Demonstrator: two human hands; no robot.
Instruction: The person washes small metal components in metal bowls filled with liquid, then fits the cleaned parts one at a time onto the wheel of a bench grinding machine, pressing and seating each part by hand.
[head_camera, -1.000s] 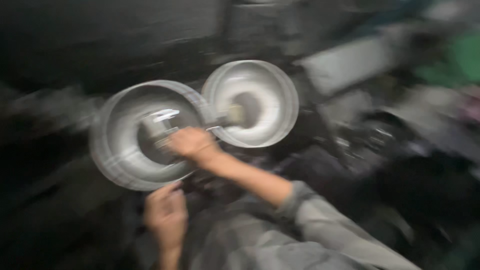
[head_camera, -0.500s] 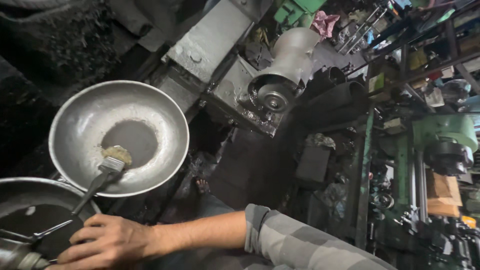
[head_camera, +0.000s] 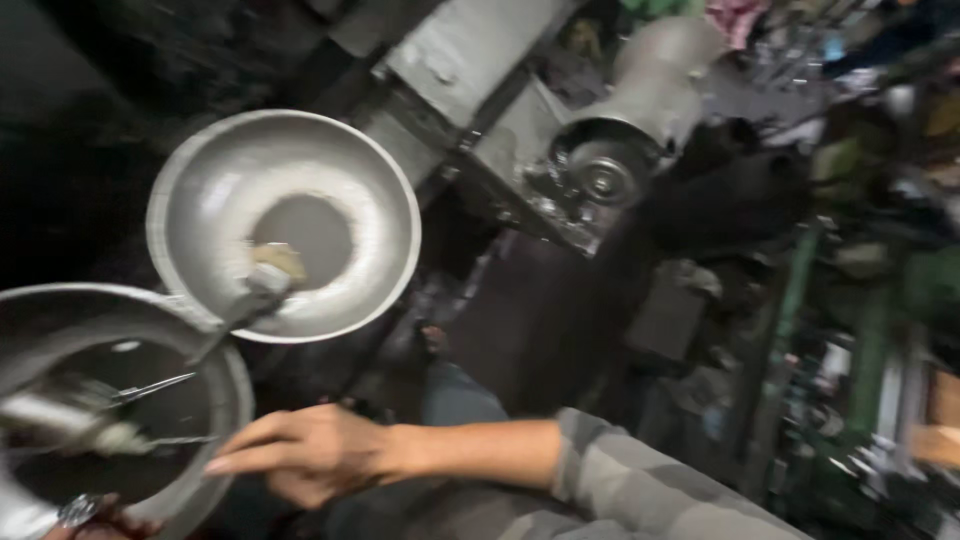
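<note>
Head view, from the left edge inward: a shallow metal pan (head_camera: 120, 400) sits at the near left, only partly in frame, its rim bright and its flat bottom dark. Inside it lie thin metal tools (head_camera: 100, 415), blurred, one with a pale handle and a slim rod pointing right. At the very bottom left corner a sliver of the left hand (head_camera: 85, 518) shows just under the pan's rim, with something small and shiny at it; whether its fingers are apart or together cannot be told.

Just right of that pan and farther away is a second round metal pan (head_camera: 210, 190), whole in view, its rim touching or overlapping the near pan's rim. A brush (head_camera: 262, 282) rests in it, its pale bristle end near the dark centre and its handle running down-left towards the near pan.

Near the bottom centre, the right hand (head_camera: 305, 452) reaches leftward, its fingers stretched out and lying loosely together, tips just beside the near pan's right rim. It grips nothing; it is apart from the brush. A grey striped sleeve (head_camera: 640, 490) covers the forearm behind it.

Farther right and far off stands a grey machine (head_camera: 600, 150) with a round motor housing, then green machinery (head_camera: 880, 330) at the right edge, all blurred.
</note>
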